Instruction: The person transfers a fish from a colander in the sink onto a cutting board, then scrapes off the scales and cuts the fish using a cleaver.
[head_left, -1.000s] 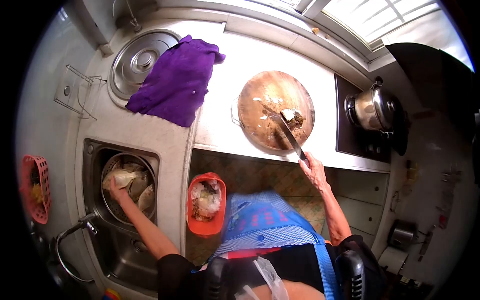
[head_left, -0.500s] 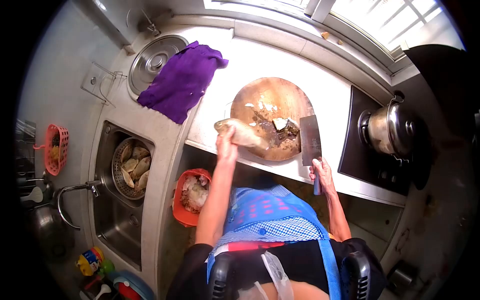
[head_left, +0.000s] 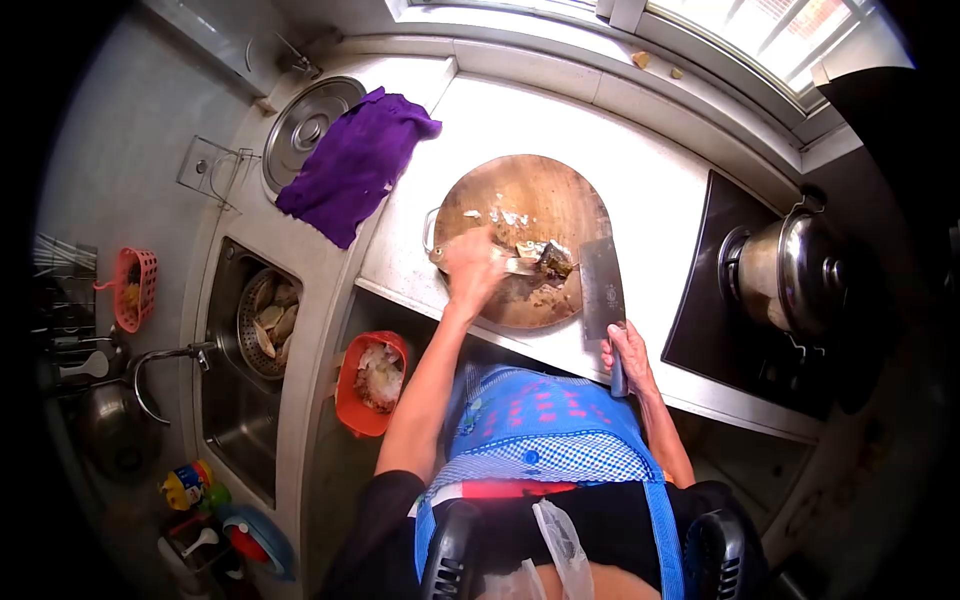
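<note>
On the round wooden chopping board (head_left: 540, 195), my left hand (head_left: 474, 264) is closed over a fish (head_left: 519, 267), hiding most of its body. The tail end points right, towards a dark, wet heap of fish scraps (head_left: 554, 260) in the middle of the board. White bits lie scattered above it. My right hand (head_left: 630, 356) grips the handle of a cleaver (head_left: 602, 290). Its broad blade rests or hovers over the board's right edge; I cannot tell which.
Left, a sink (head_left: 240, 425) holds a colander (head_left: 254, 352) of fish. A red bin (head_left: 352, 402) with scraps stands below the counter edge. A purple cloth (head_left: 355, 165) partly covers a metal lid (head_left: 300, 125). A lidded pot (head_left: 785, 262) sits on the black hob (head_left: 700, 300) at right.
My left hand has brought the fish from above the board's left edge down onto the board, and has turned over it. The cleaver stays in my right hand; the view has shifted slightly.
</note>
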